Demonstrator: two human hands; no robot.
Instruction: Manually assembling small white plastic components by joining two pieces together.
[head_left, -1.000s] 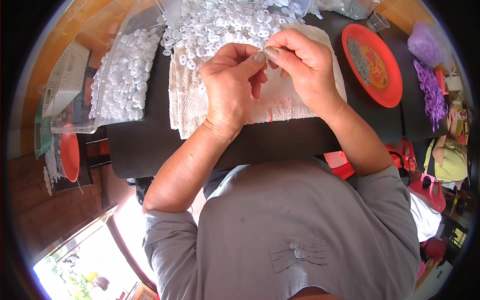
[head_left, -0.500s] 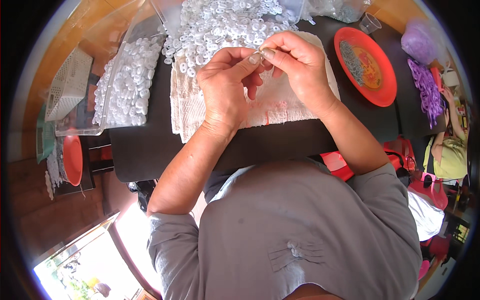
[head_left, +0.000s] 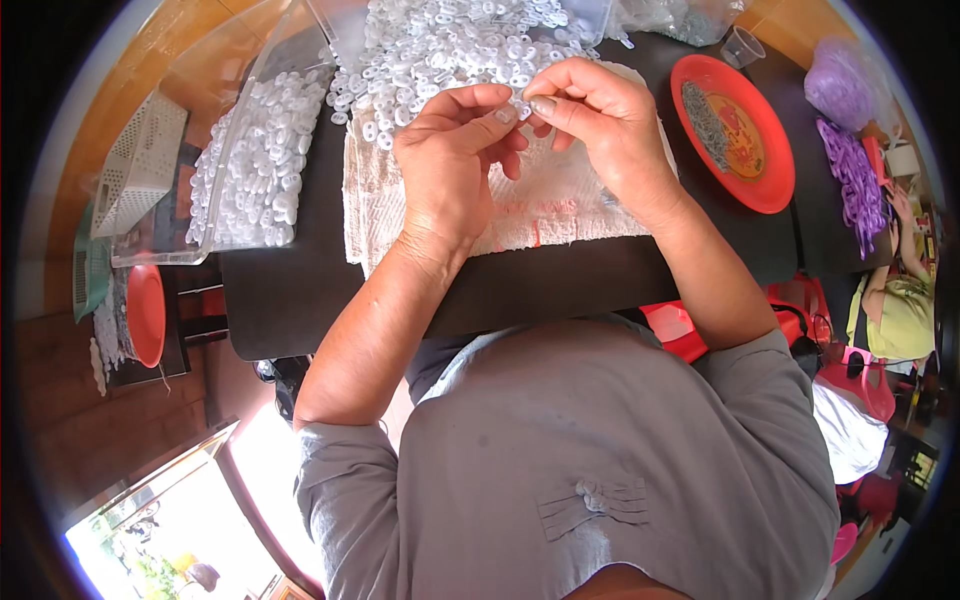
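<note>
White plastic lay in a broad heap of small, holed oval pieces [head_left: 440, 62], spilling over the far edge of a folded pale cloth [head_left: 570, 215] on the dark table [head_left: 480, 290]. Above that cloth, the left hand [head_left: 448, 155] and the right hand [head_left: 612, 128] met fingertip to fingertip. One small white piece [head_left: 522, 106] showed between them, with the left thumb and forefinger closed on it. The right thumb and forefinger were pressed together just beside it; whatever they pinched was too small to make out. To the left, a clear bin [head_left: 200, 225] held more white pieces. On the right stood a red plate [head_left: 775, 150] bearing thin, silvery metal bits [head_left: 706, 125], with a clear cup [head_left: 742, 47] near its far rim. Purple strips [head_left: 855, 190] lay farther right, below a purple bundle [head_left: 838, 85]. Beyond them, at the right edge, was another person in a yellow-green top [head_left: 903, 318].
</note>
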